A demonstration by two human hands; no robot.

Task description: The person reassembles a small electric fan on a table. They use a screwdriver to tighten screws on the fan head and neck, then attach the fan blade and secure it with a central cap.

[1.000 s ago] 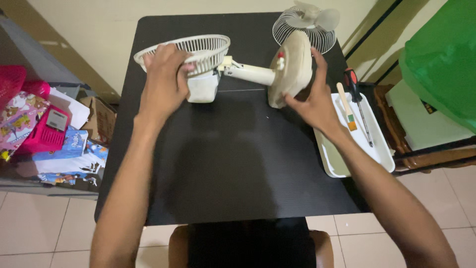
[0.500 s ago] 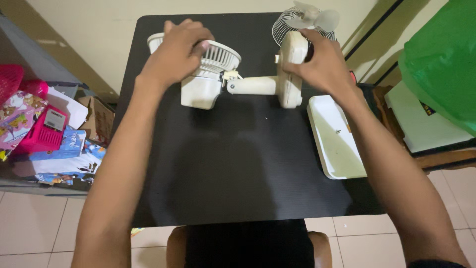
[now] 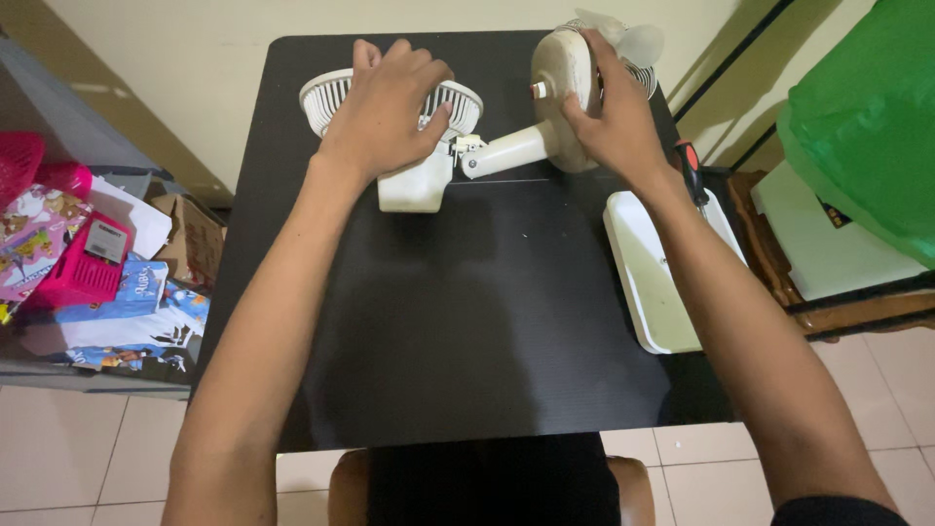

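Cream-white desk fan (image 3: 467, 146) lies on its side at the far end of the black table (image 3: 467, 321), grimy and half dismantled. Its rear grille (image 3: 331, 93) sits left, its round base (image 3: 560, 73) right. The left hand (image 3: 385, 112) spreads over the grille, fingers loosely curled. The right hand (image 3: 614, 122) grips the base, probably firmly. A white tray (image 3: 657, 292) lies just right.
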